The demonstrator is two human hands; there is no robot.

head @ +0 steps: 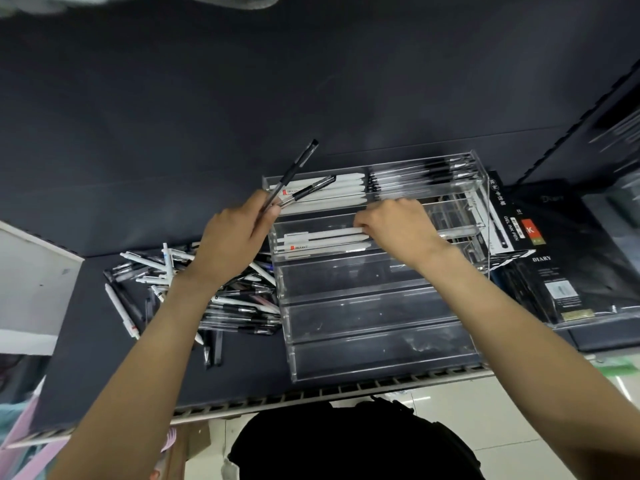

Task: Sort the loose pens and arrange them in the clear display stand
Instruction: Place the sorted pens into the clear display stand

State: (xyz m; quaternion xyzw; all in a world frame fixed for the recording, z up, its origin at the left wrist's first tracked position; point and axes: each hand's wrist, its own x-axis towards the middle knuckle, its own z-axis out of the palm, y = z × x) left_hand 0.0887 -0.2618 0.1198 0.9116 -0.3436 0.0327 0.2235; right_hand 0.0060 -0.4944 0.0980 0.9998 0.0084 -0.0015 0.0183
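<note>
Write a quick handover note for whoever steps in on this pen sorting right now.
Left hand holds two black-capped pens above the stand's top left corner.
Right hand pinches a white pen in the second tier of the clear display stand.
Done: top tier holds white pens on the left and black-capped clear pens on the right; a few white pens lie in the second tier.
Left: the three lower tiers look empty; the loose pile of pens left of the stand needs sorting.

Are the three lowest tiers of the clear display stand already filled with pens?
No, the three lowest tiers of the clear display stand hold no pens.
</note>
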